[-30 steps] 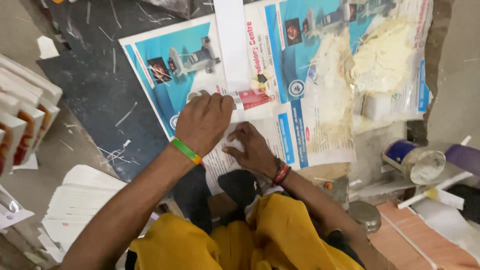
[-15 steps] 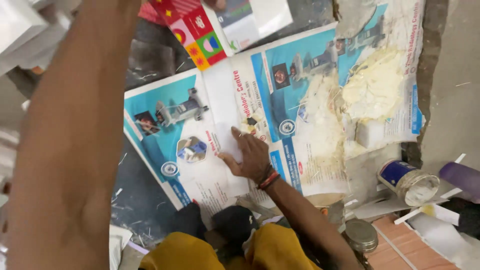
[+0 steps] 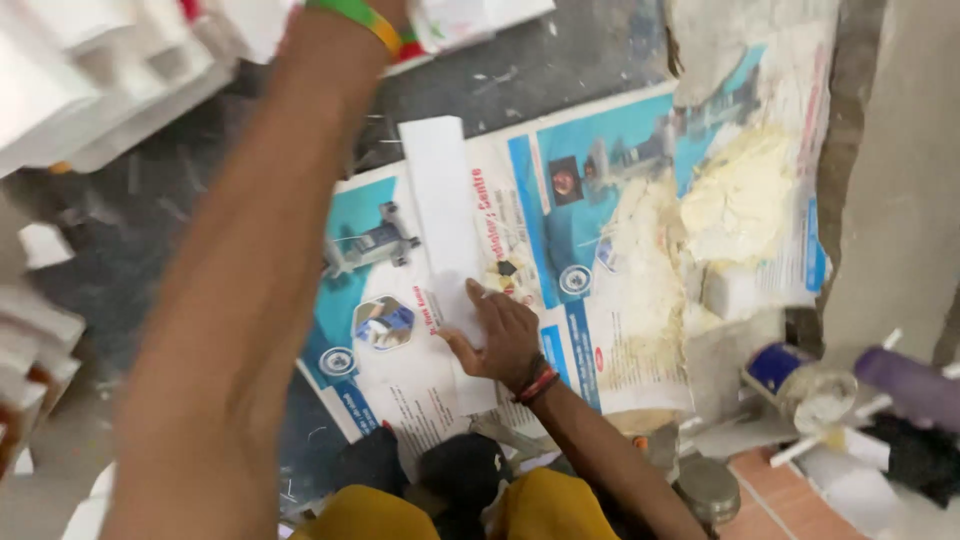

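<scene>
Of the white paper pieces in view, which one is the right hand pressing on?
The long plain white paper strip lying across the blue-and-white printed poster. The right hand rests flat on its lower part; the stacked white pieces lie at the left edge, untouched.

White paper strip on blue-and-white printed poster smeared cream; green-yellow wristband; red-black bracelet; purple tube.

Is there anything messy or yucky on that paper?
Yes. A thick, pale yellow paste is smeared over the right part of the blue and white poster, with a thinner streak running down toward its lower edge. It hides the print there. The right hand presses a clean white strip farther left.
</scene>
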